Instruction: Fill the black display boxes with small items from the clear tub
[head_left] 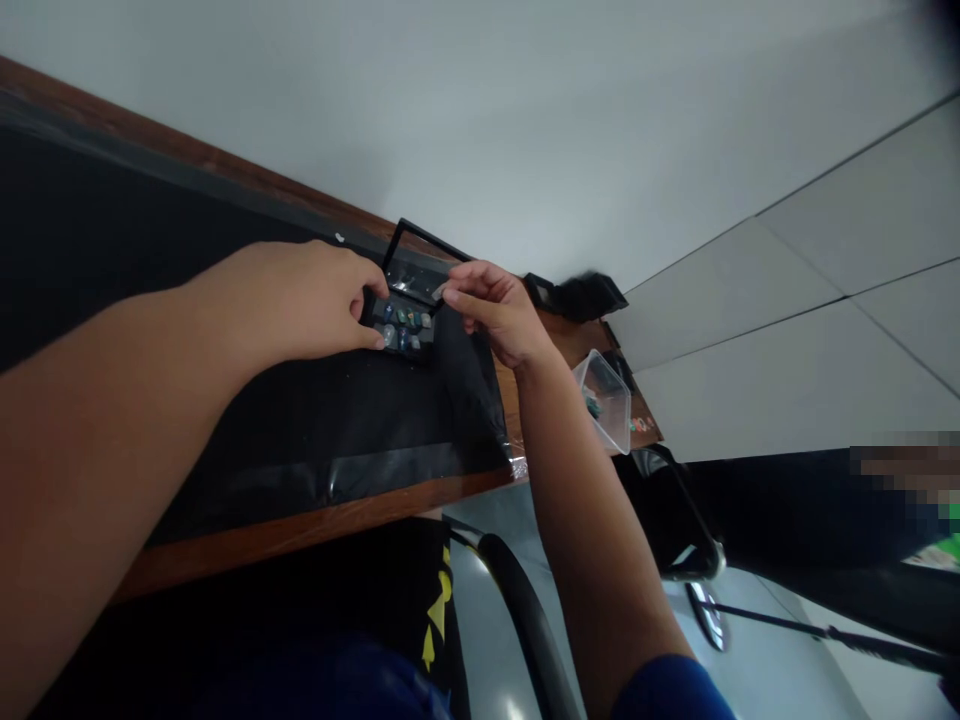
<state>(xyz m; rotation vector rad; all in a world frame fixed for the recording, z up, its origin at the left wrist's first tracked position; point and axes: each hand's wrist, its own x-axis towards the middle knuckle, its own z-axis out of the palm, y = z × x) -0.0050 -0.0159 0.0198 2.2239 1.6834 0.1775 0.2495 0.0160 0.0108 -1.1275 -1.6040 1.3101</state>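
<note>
A small black display case (pixel 424 352) lies on the black mat, its clear-windowed lid (pixel 424 258) raised toward the wall. Several small stones (pixel 403 318) sit in rows inside, bluish, greenish and pale. My left hand (pixel 315 300) grips the case at its left side, thumb at the front corner and fingers further back. Over the right part of the case, my right hand (pixel 491 305) pinches a small pale piece (pixel 439 292) between thumb and fingertips. That piece is too small to tell its kind.
The black mat (pixel 315 400) covers most of the wooden table, which runs along a white wall. To the right stand a clear plastic bin (pixel 611 400) with greenish contents and black boxes (pixel 577 295). Chairs (pixel 525 610) and another person (pixel 810 510) are beyond.
</note>
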